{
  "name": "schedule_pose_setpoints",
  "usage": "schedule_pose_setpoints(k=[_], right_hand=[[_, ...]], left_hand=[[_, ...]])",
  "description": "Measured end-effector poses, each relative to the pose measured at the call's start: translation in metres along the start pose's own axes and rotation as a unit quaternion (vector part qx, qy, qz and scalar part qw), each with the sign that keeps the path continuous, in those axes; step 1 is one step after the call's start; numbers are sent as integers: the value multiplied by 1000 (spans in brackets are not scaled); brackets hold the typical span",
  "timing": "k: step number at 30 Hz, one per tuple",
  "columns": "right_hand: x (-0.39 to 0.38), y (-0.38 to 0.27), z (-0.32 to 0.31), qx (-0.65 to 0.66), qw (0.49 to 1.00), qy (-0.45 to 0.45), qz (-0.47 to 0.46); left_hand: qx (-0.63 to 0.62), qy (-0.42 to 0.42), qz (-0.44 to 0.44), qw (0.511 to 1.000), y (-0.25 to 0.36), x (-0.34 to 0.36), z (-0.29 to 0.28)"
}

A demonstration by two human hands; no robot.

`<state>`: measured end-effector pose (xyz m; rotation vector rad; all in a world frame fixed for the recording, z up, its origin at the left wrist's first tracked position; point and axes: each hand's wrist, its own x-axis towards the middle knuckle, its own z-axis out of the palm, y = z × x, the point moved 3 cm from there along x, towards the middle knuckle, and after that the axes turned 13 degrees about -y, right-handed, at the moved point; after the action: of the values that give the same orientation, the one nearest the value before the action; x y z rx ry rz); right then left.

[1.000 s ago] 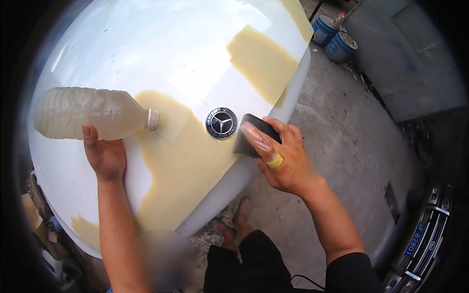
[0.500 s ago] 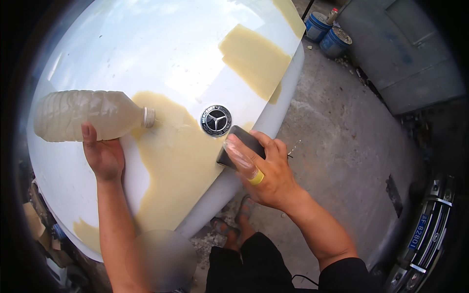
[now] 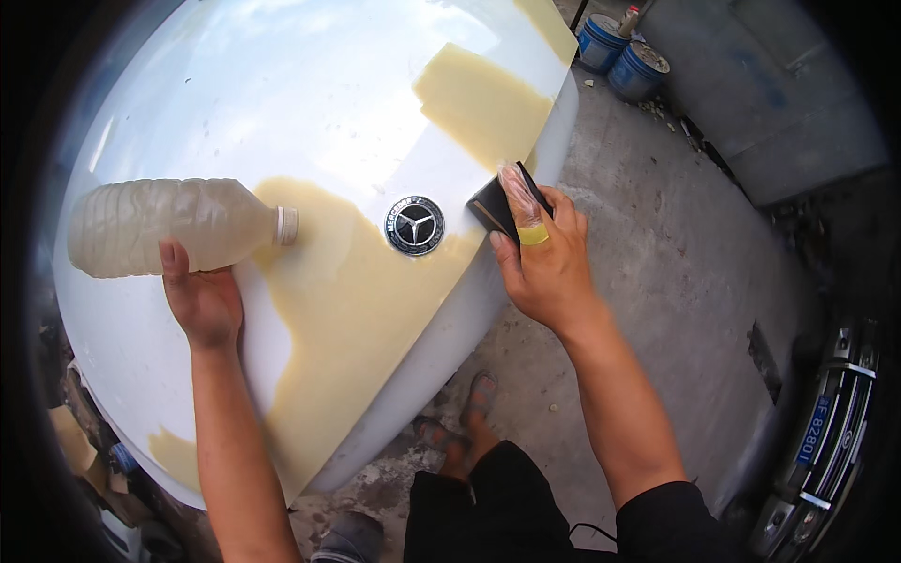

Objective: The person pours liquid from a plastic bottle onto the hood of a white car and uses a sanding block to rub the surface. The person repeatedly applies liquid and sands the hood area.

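A white car hood (image 3: 310, 103) bears tan filler patches, a large one (image 3: 347, 310) around the round black-and-silver badge (image 3: 414, 226) and another patch (image 3: 483, 98) farther off. My left hand (image 3: 205, 298) grips a clear plastic bottle (image 3: 178, 225) of cloudy liquid from its near side, thumb against it. The bottle lies sideways over the hood, its white cap pointing right; most of the fingers are hidden beneath. At the hood's right edge, beyond the badge, my right hand (image 3: 549, 267) is closed on a dark sanding block (image 3: 490, 205). Clear film and yellow tape wrap one of its fingers.
Two blue buckets (image 3: 638, 73) stand at the far right by a grey metal door (image 3: 760, 103). Another vehicle's front (image 3: 826, 441) shows at lower right. My sandalled feet (image 3: 481, 394) are on the concrete floor (image 3: 657, 281). Cardboard and scraps (image 3: 80, 441) lie at lower left.
My right hand has moved the sanding block away from me along the hood's edge, from just below the badge to beyond its right side. My left hand and the bottle have stayed nearly in place.
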<state>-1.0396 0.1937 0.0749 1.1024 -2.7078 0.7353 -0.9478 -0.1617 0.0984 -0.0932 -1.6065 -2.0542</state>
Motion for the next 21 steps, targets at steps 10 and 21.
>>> schedule_pose_setpoints(k=[10,21], right_hand=[[-8,-23,8,-15,1000,9,4],[-16,-38,8,-18,1000,-4,-12]], left_hand=[[-4,2,-6,1000,2,0,0],[9,31,-18,999,5,-2,1]])
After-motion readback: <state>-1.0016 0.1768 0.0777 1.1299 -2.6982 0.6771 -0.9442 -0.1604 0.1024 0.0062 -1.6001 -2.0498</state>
